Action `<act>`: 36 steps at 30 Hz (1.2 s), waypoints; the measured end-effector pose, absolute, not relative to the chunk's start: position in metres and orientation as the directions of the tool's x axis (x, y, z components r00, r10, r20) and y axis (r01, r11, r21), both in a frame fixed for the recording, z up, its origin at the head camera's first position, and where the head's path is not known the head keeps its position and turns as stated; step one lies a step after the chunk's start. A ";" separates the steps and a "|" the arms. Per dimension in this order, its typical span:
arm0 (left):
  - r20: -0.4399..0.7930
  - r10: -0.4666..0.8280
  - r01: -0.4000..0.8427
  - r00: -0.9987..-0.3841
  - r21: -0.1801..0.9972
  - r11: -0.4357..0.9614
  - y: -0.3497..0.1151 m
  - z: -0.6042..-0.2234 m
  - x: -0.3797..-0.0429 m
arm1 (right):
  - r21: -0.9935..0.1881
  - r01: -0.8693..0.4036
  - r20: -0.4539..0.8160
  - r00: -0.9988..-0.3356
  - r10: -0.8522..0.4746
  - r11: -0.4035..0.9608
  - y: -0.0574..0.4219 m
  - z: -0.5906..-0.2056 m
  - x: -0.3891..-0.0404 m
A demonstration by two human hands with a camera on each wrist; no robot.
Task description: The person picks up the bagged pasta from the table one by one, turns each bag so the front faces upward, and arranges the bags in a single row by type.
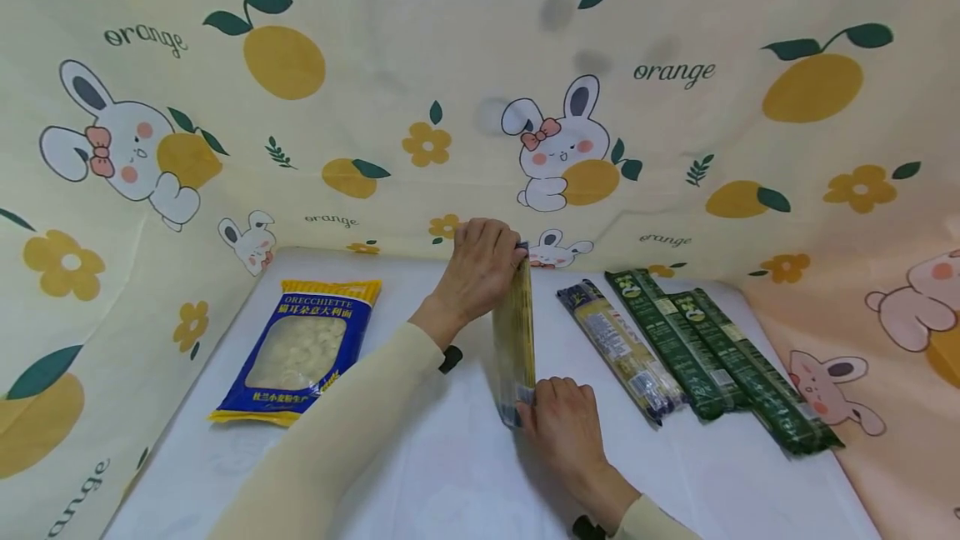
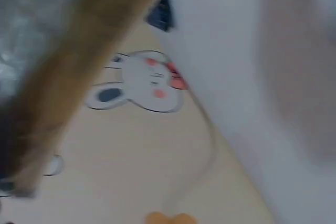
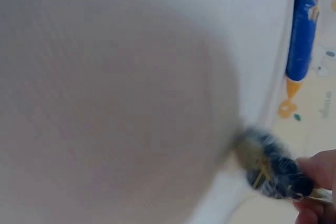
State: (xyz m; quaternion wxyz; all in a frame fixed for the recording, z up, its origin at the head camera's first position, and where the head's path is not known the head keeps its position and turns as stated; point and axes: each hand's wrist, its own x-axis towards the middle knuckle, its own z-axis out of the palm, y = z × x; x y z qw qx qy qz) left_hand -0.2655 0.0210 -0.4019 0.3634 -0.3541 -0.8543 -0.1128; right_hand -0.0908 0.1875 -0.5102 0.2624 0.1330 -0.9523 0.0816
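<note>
A clear-wrapped pack of spaghetti [image 1: 517, 332] stands on its narrow side in the middle of the white table, blurred in the left wrist view. My left hand [image 1: 483, 267] grips its far end from above. At the near end, my right hand [image 1: 567, 430] pinches the wrapper. The right wrist view shows the thumb and fingers [image 3: 319, 171] at the pack's crinkled dark-blue end [image 3: 273, 169]. The left hand lies outside its own wrist view.
A blue and yellow orecchiette bag [image 1: 300, 348] lies left, beside the left forearm. To the right are another clear spaghetti pack [image 1: 618, 348] and two green packs [image 1: 678, 348], [image 1: 757, 369] side by side. A printed cloth [image 1: 480, 65] rises behind the table.
</note>
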 end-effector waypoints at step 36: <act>0.555 0.500 0.686 -0.665 0.191 0.702 0.004 -0.390 -0.252 | 0.012 -0.331 0.579 -0.767 -0.276 0.944 0.199 -0.516 -0.090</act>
